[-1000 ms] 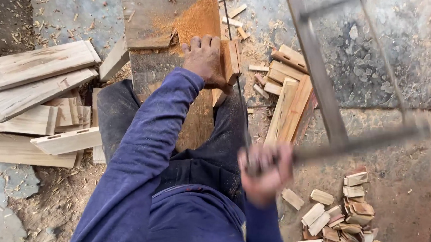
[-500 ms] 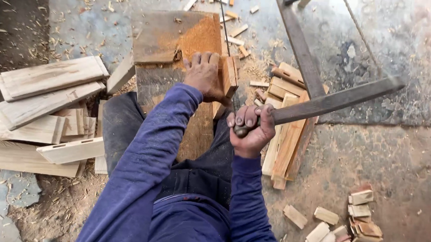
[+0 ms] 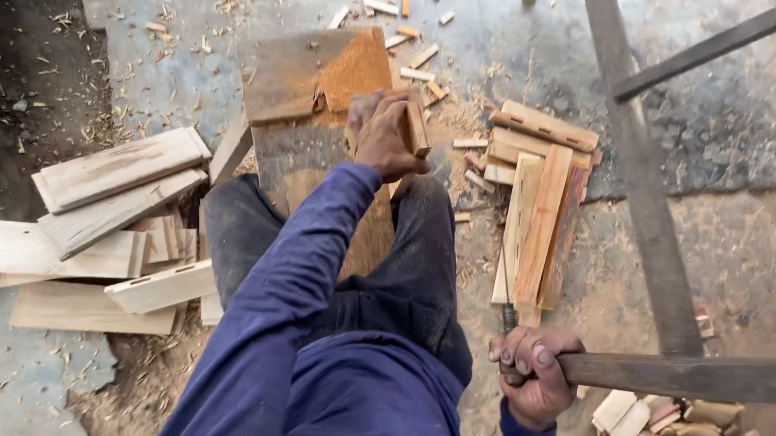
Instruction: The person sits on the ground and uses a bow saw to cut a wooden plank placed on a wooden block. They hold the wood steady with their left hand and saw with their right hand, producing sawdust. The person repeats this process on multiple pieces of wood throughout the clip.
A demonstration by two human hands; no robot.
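Drawn back, the right hand [image 3: 532, 374] is clenching the frame saw [image 3: 660, 259] handle; the left hand [image 3: 383, 138] is gripping the wood strip [image 3: 416, 127], steadying it on the board [image 3: 298, 81] beneath.

Stacked planks [image 3: 114, 204] crowd the left; wood strips [image 3: 539, 208] and probably offcuts [image 3: 678, 432] block the right.

Rough grey concrete floor [image 3: 520, 66], stained and scuffed, under soft even daylight. Wood chips [image 3: 398, 19] and sawdust scattered across the upper part. Dark bare dirt strip [image 3: 14, 83] along the left edge. Pale planks [image 3: 115, 195] stacked at left; reddish boards [image 3: 540, 191] piled at right. Heap of small offcuts [image 3: 678, 432] in the lower right corner.
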